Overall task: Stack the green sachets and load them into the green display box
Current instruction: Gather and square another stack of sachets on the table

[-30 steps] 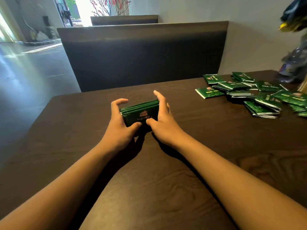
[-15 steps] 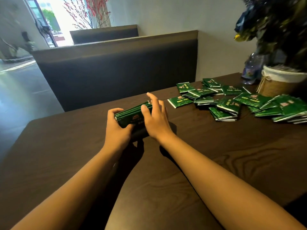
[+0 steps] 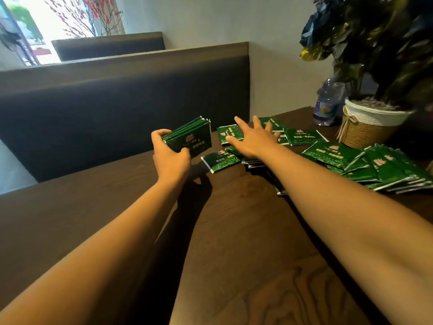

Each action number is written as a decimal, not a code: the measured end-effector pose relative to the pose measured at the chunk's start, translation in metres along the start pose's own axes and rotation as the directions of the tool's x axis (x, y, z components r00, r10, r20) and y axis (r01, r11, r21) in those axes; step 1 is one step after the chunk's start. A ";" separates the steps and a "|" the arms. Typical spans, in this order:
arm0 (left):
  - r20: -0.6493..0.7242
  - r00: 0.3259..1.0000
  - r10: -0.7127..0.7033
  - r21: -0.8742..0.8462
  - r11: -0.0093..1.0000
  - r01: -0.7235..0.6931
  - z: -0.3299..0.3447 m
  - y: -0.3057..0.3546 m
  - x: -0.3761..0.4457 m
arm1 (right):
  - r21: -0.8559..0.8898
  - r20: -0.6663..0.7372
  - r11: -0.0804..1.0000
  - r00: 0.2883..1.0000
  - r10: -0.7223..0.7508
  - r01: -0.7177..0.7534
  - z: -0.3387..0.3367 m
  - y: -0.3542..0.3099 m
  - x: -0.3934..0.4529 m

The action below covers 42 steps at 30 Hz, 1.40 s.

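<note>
My left hand [image 3: 169, 158] grips a small stack of green sachets [image 3: 191, 138] by its left end and holds it tilted above the dark wooden table [image 3: 234, 231]. My right hand [image 3: 251, 139] is stretched out flat, fingers spread, over the near end of a scattered pile of loose green sachets [image 3: 332, 154] that runs along the table's right side. One loose sachet [image 3: 221, 160] lies just left of the right wrist. Whether the right palm touches the sachets beneath it is unclear. No green display box is in view.
A potted plant in a rope-wrapped pot [image 3: 367, 125] stands at the back right, with a plastic bottle [image 3: 328, 104] beside it against the wall. A dark padded bench back [image 3: 121, 102] runs behind the table's far edge.
My right hand let go of the stack and reached right over the loose pile. The left hand lifted the stack off the table alone. The view swung right.
</note>
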State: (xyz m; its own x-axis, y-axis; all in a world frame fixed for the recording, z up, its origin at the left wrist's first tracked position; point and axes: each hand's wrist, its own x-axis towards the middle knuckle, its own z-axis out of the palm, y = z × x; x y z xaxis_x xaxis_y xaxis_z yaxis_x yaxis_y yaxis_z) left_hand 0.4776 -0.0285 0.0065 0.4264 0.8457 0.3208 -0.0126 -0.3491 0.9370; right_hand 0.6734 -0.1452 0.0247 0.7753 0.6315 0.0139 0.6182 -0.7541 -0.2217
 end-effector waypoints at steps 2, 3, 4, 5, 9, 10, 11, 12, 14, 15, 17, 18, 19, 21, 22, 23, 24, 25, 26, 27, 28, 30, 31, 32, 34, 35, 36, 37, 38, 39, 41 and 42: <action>-0.002 1.000 0.012 -0.012 1.000 -0.012 0.011 -0.005 0.015 | -0.051 0.094 0.998 0.995 -0.025 0.030 0.007 0.002 0.017; 0.002 1.000 0.020 -0.007 1.000 -0.020 0.014 -0.008 0.021 | -0.086 0.145 0.996 0.989 -0.026 0.039 0.015 0.004 0.022; 0.006 1.000 0.029 0.003 1.000 -0.029 0.015 -0.011 0.025 | -0.118 0.179 0.992 0.984 -0.021 0.043 0.023 0.006 0.023; 0.012 0.999 0.033 0.015 0.999 -0.033 0.015 -0.015 0.028 | -0.136 0.194 0.990 0.981 -0.015 0.042 0.031 0.007 0.022; -0.015 0.999 0.043 0.043 0.998 -0.042 -0.003 -0.024 0.021 | -0.131 0.204 0.987 0.977 -0.062 0.090 0.037 0.003 0.004; -0.035 0.998 0.050 0.067 0.997 -0.047 -0.012 -0.025 0.016 | -0.128 0.206 0.986 0.975 -0.079 0.107 0.036 -0.001 -0.002; -0.053 0.997 0.052 0.083 0.995 -0.048 -0.023 -0.025 0.010 | -0.123 0.203 0.984 0.974 -0.099 0.126 0.037 -0.005 -0.012; -0.067 0.996 0.051 0.101 0.994 -0.044 -0.034 -0.026 0.005 | -0.117 0.198 0.982 0.972 -0.124 0.149 0.040 -0.011 -0.022; -0.094 0.995 0.041 0.118 0.993 -0.029 -0.065 -0.024 -0.011 | -0.103 0.181 0.972 0.965 -0.189 0.210 0.047 -0.030 -0.049; -0.113 0.993 0.033 0.122 0.992 -0.019 -0.081 -0.023 -0.019 | -0.095 0.176 0.966 0.959 -0.221 0.240 0.050 -0.040 -0.061; -0.157 0.987 0.025 0.148 0.989 -0.002 -0.117 -0.020 -0.038 | -0.079 0.172 0.948 0.941 -0.291 0.308 0.056 -0.067 -0.087; -0.189 0.982 0.019 0.172 0.985 0.014 -0.142 -0.019 -0.050 | -0.068 0.173 0.936 0.928 -0.329 0.344 0.060 -0.086 -0.102; -0.214 0.977 0.008 0.185 0.982 0.032 -0.160 -0.019 -0.059 | -0.058 0.169 0.928 0.920 -0.353 0.367 0.063 -0.100 -0.112; -0.264 0.964 -0.013 0.217 0.973 0.073 -0.204 -0.020 -0.080 | -0.039 0.148 0.913 0.906 -0.396 0.406 0.072 -0.135 -0.135; -0.282 0.959 -0.023 0.230 0.969 0.091 -0.221 -0.022 -0.088 | -0.025 0.124 0.909 0.904 -0.410 0.416 0.075 -0.149 -0.144; -0.307 0.951 -0.027 0.247 0.963 0.107 -0.244 -0.023 -0.099 | -0.014 0.082 0.902 0.899 -0.430 0.433 0.080 -0.167 -0.156; -0.320 0.947 -0.022 0.263 0.959 0.111 -0.262 -0.025 -0.107 | -0.011 0.017 0.898 0.898 -0.440 0.440 0.083 -0.179 -0.164; -0.329 0.944 -0.022 0.260 0.959 0.114 -0.272 -0.025 -0.111 | -0.016 -0.052 0.898 0.896 -0.441 0.441 0.084 -0.182 -0.167; -0.333 0.943 -0.023 0.266 0.957 0.117 -0.292 -0.028 -0.119 | -0.018 -0.119 0.893 0.886 -0.448 0.449 0.088 -0.194 -0.174; -0.322 0.946 -0.031 0.250 0.961 0.117 -0.298 -0.031 -0.122 | -0.014 -0.177 0.895 0.880 -0.441 0.445 0.086 -0.192 -0.175; -0.309 0.950 -0.046 0.237 0.963 0.124 -0.309 -0.036 -0.128 | -0.015 -0.225 0.892 0.868 -0.443 0.452 0.088 -0.194 -0.178; -0.297 0.951 -0.088 0.172 0.975 0.144 -0.324 -0.042 -0.137 | 0.009 -0.299 0.888 0.848 -0.437 0.461 0.088 -0.197 -0.181; -0.289 0.952 -0.097 0.143 0.979 0.143 -0.327 -0.044 -0.140 | 0.039 -0.333 0.889 0.845 -0.419 0.456 0.088 -0.198 -0.182; -0.275 0.956 -0.098 0.138 0.980 0.140 -0.329 -0.045 -0.141 | 0.070 -0.379 0.885 0.833 -0.403 0.460 0.088 -0.198 -0.184; -0.238 0.965 -0.108 0.107 0.985 0.136 -0.331 -0.051 -0.141 | 0.122 -0.505 0.851 0.770 -0.390 0.511 0.089 -0.199 -0.186; -0.208 0.970 -0.125 0.061 0.988 0.140 -0.331 -0.051 -0.139 | 0.148 -0.558 0.821 0.732 -0.391 0.551 0.088 -0.198 -0.187; -0.180 0.974 -0.136 0.042 0.988 0.146 -0.330 -0.052 -0.138 | 0.181 -0.593 0.780 0.699 -0.399 0.599 0.088 -0.198 -0.188; -0.154 0.980 -0.123 0.057 0.989 0.133 -0.330 -0.052 -0.138 | 0.225 -0.606 0.734 0.681 -0.410 0.641 0.088 -0.199 -0.189; -0.132 0.987 -0.096 0.106 0.988 0.110 -0.329 -0.051 -0.139 | 0.262 -0.603 0.694 0.675 -0.424 0.670 0.088 -0.200 -0.191; -0.111 0.991 -0.076 0.131 0.987 0.090 -0.328 -0.050 -0.139 | 0.283 -0.595 0.674 0.676 -0.435 0.682 0.087 -0.201 -0.194; -0.084 0.994 -0.072 0.113 0.990 0.081 -0.326 -0.046 -0.140 | 0.287 -0.591 0.657 0.669 -0.452 0.697 0.086 -0.203 -0.199; -0.075 0.994 -0.083 0.097 0.991 0.090 -0.325 -0.046 -0.140 | 0.292 -0.607 0.642 0.656 -0.448 0.709 0.085 -0.203 -0.201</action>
State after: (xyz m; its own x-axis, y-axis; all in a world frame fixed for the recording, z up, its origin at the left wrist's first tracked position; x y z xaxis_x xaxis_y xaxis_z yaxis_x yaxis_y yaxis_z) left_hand 0.1240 0.0002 -0.0365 0.3571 0.8996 0.2514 0.1140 -0.3090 0.9442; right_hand 0.3812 -0.1037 -0.0157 0.3104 0.6428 0.7003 0.9087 0.0157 -0.4172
